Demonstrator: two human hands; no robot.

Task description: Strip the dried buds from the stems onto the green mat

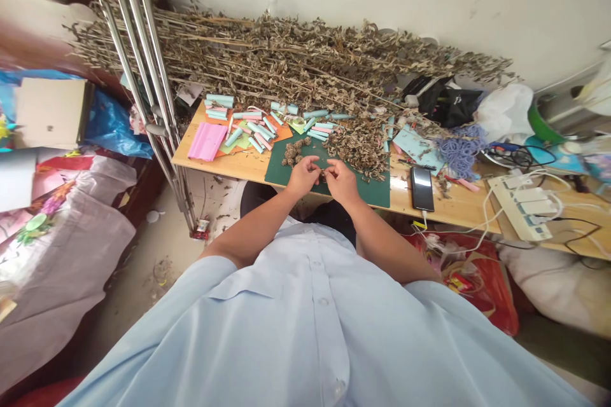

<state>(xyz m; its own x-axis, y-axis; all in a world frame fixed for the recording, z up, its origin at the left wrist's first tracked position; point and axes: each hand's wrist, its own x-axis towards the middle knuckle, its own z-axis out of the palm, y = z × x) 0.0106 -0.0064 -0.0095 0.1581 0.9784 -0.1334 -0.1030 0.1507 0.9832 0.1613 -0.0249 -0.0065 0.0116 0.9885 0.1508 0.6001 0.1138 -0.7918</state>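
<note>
My left hand (304, 177) and my right hand (342, 181) meet over the near edge of a green cutting mat (379, 194). Both have their fingers pinched together around a small brown bit of dried leaf, mostly hidden by the fingertips. Just beyond my left hand sits a small group of rolled clumps of dried leaf (293, 151). A loose heap of crumbled dried leaves (360, 149) spreads over the mat beyond and to the right of my right hand.
Long dried leafy stalks (286, 57) cover the back of the table. Pink and blue paper rolls (258, 133) lie left of centre, beside pink sheets (207, 141). A phone (422, 189) and power strip (520, 206) with cables lie right. Metal tripod legs (143, 57) stand left.
</note>
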